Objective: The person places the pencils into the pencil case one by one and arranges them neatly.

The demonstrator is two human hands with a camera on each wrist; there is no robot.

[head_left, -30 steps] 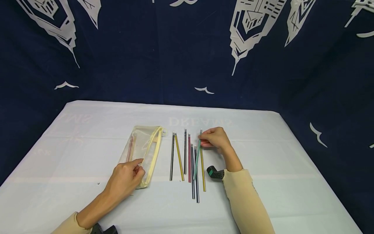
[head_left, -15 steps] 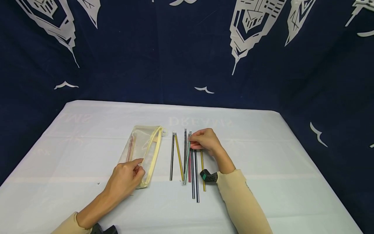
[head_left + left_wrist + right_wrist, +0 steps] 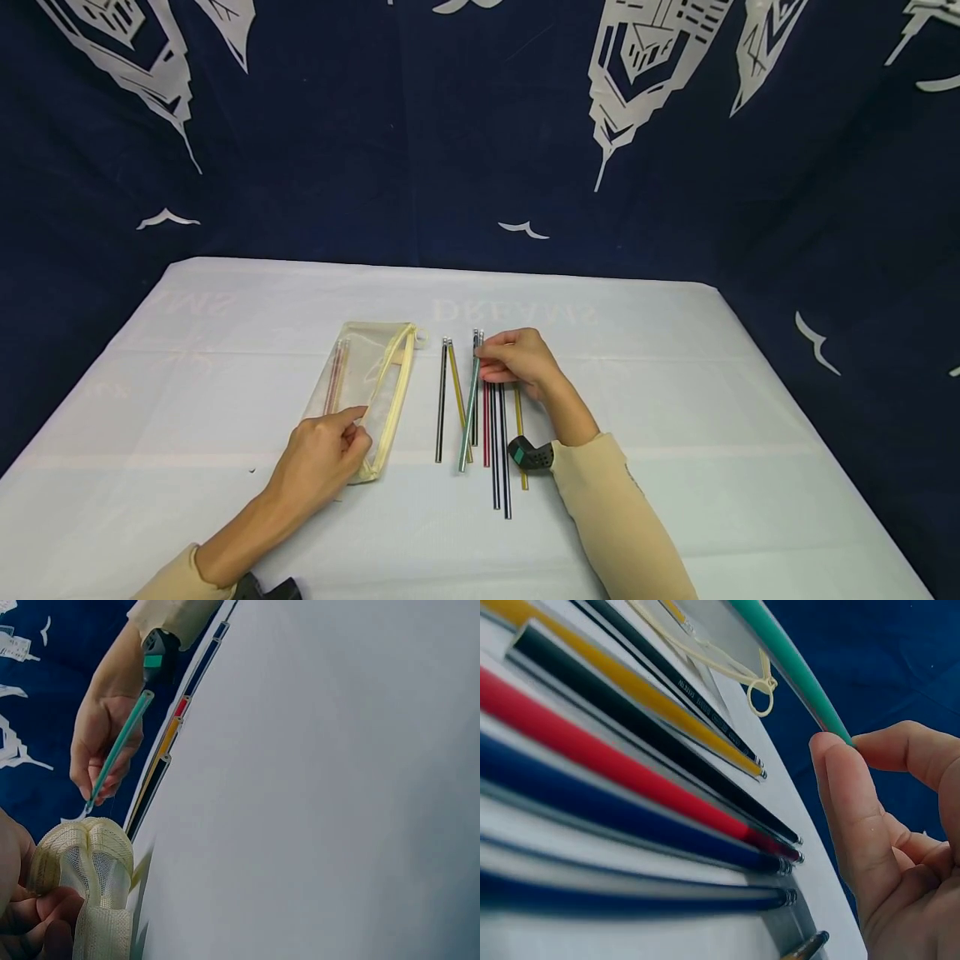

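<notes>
In the head view my left hand [image 3: 326, 443] grips the edge of a pale yellow mesh pencil case [image 3: 356, 354], whose long zipped side gapes. The left wrist view shows the mouth of the case [image 3: 105, 862] spread apart beside the fingers. A few reddish pencils [image 3: 335, 379] show through the mesh. My right hand [image 3: 522, 360] pinches a green pencil [image 3: 468, 421] near its far end between thumb and fingers. That pencil is raised off the table, tilted, as the right wrist view shows. Below it lie black, yellow, red [image 3: 630, 761] and blue pencils, roughly side by side.
A white cloth covers the table [image 3: 637, 517], with a dark blue patterned curtain [image 3: 337, 150] behind. A yellow pencil [image 3: 519, 417] lies rightmost in the row, a black pencil [image 3: 441, 400] leftmost, closest to the case. Black wrist devices [image 3: 529, 452] sit at the sleeves.
My right hand has moved left with the green pencil, from above the right side of the row to above its left part. The left hand and the case have stayed put.
</notes>
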